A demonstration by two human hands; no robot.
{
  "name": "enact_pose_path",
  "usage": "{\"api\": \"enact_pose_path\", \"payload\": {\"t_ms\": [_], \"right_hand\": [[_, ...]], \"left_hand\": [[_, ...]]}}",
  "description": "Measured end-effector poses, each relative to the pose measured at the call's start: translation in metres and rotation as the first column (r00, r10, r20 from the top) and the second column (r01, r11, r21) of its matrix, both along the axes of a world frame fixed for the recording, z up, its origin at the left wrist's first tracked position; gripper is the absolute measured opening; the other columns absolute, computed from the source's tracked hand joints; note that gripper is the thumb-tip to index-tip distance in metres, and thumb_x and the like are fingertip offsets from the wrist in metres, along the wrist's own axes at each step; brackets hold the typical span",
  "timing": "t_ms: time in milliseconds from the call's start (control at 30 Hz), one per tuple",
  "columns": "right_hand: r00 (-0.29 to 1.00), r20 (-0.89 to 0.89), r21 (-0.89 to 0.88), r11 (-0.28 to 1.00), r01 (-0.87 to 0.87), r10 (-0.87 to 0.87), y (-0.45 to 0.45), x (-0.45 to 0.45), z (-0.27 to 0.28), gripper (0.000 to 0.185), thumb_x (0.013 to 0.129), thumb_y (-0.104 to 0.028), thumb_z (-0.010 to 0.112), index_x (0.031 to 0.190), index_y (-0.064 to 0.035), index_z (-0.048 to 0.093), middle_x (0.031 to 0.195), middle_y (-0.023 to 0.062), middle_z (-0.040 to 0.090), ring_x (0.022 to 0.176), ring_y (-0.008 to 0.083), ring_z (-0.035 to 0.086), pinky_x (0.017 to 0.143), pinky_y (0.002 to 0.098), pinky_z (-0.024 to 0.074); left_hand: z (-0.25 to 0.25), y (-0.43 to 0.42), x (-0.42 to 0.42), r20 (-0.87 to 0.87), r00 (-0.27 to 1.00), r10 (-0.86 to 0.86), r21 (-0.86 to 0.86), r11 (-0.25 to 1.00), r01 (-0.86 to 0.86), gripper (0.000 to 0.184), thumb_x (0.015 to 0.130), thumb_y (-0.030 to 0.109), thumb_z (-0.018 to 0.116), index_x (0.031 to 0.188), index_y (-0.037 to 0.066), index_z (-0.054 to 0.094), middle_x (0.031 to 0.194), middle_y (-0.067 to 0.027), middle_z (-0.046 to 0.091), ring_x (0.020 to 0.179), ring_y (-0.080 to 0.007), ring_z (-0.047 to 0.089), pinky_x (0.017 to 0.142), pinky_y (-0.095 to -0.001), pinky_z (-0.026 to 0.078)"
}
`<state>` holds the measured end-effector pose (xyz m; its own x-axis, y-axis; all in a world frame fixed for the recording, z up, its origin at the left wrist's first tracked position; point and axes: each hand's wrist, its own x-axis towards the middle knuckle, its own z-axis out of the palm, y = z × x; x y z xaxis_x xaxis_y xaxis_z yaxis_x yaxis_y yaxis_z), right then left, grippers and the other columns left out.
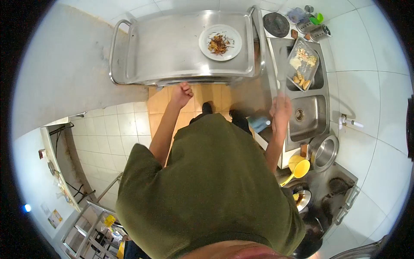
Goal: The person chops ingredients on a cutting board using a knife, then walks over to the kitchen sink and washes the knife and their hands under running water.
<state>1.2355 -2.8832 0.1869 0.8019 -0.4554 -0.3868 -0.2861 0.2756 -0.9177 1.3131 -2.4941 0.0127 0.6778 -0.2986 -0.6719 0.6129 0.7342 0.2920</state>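
Observation:
My left hand (183, 93) is curled into a fist in front of the metal cart (172, 47), below its near edge, with nothing showing in it. My right hand (281, 110) is beside the front of the sink counter, level with the near basin. Motion smears its fingers, so I cannot see whether it holds anything. A light-blue thing (258, 124) with a white spot is close by that hand, its kind unclear. On the cart's right part lies a white plate (203, 49) with browned food strips (219, 44) on it.
A clear tray (305, 71) of food pieces rests over the far sink basin; the near basin (317, 114) is beside it. Nearer are a metal bowl (325, 152), a yellow ladle (300, 169) and the dark stove area (336, 190). A metal rack (92, 220) stands at the lower left.

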Motion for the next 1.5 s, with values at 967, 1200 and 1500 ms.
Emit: {"api": "enact_pose_path", "payload": {"t_ms": [967, 1200, 1500], "right_hand": [[0.953, -0.067, -0.591, 0.758, -0.276, 0.294, 0.11, 0.014, -0.048, 0.033, 0.095, -0.031, 0.066, 0.08, -0.0032, 0.055, 0.061, -0.0006, 0.046, 0.057, 0.0143, 0.046, 0.054, 0.0379, 0.0374], [0.983, 0.116, -0.334, 0.938, -0.097, 0.143, 0.113, -0.001, -0.034, 0.029, 0.098, -0.025, 0.066, 0.08, -0.0083, 0.05, 0.064, -0.0083, 0.039, 0.06, 0.0039, 0.037, 0.053, 0.0246, 0.031], [0.862, -0.35, -0.328, 0.813, -0.48, 0.367, 0.064, 0.025, -0.065, 0.044, 0.091, -0.032, 0.072, 0.065, -0.0041, 0.051, 0.061, -0.0026, 0.048, 0.059, 0.007, 0.044, 0.052, 0.0304, 0.036]], "left_hand": [[-0.005, 0.042, -0.005, -0.049, 0.929, 0.366, -0.052, 0.928, -0.368, 0.014, 0.088, 0.004, 0.049, 0.094, 0.013, 0.057, 0.077, 0.0009, 0.061, 0.069, -0.0169, 0.055, 0.075, -0.0351, 0.05], [-0.028, 0.062, -0.031, -0.056, 0.893, 0.447, -0.001, 0.894, -0.447, 0.012, 0.088, 0.005, 0.049, 0.088, 0.012, 0.059, 0.076, 0.0008, 0.06, 0.069, -0.0168, 0.057, 0.075, -0.0354, 0.051], [-0.042, 0.025, -0.027, -0.071, 0.843, 0.534, -0.079, 0.839, -0.538, 0.013, 0.086, 0.004, 0.049, 0.079, 0.011, 0.058, 0.075, -0.0005, 0.06, 0.071, -0.0176, 0.058, 0.076, -0.0367, 0.051]]}}
